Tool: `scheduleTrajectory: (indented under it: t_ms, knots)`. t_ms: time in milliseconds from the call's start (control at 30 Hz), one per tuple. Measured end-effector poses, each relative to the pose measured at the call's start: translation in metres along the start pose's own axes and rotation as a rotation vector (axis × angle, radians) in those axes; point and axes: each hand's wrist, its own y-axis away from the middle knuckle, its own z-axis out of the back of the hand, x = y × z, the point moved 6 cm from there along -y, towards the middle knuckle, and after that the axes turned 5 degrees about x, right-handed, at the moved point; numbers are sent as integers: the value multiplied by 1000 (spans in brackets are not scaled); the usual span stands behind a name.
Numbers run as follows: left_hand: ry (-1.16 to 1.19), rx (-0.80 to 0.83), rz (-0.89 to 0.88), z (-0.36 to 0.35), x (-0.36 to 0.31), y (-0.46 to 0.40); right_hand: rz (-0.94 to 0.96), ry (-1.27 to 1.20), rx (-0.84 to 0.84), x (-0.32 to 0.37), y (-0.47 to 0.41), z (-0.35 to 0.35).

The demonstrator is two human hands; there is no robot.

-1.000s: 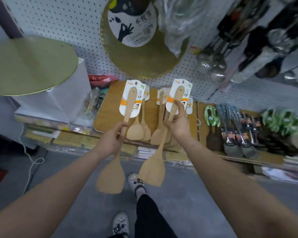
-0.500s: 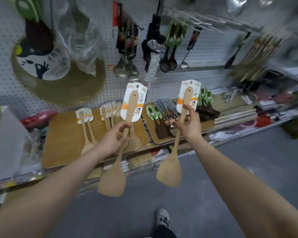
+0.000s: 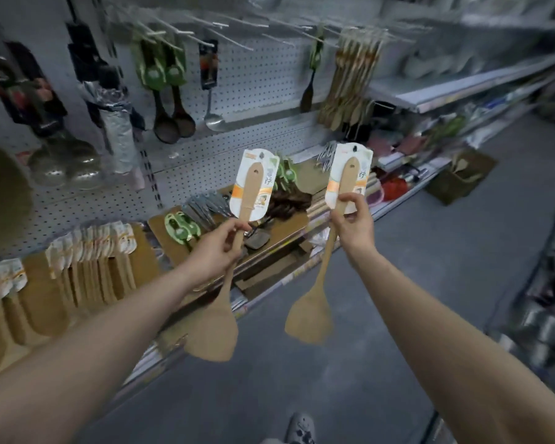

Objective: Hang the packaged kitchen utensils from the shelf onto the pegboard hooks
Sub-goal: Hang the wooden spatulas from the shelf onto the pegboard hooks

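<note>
The left hand (image 3: pixel 213 251) gripped one carded wooden spatula (image 3: pixel 218 302) by its handle while the right hand (image 3: pixel 353 224), at three o'clock, pinched another spatula (image 3: pixel 314 302), blades down.

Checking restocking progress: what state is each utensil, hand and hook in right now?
left hand: grips left spatula's handle
right hand: pinches right spatula's handle
left spatula: held, not hung
right spatula: held, not hung
wooden spatulas on hook: hanging
shelf spatulas: lying flat
</note>
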Motion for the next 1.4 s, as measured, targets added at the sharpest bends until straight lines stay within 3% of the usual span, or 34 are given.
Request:
scheduleTrajectory:
  t_ms: [267,533,900,1133,1400]
  knots:
    - [-32,66,-155,-118,-92,-153,33,72,8,-37,-108,142]
    - [-36,100,-235,-197,-161,-281,22,92,-13,-66,-200,229]
    - [109,172,-323,-265,-211,-475,14,87,-76,-104,-360,292]
    - [67,196,-386,-283,-252,-588,21,60,-100,-108,-477,315]
    - [-25,86,-368,-280,-263,-682,135,19,-35,-114,-599,311]
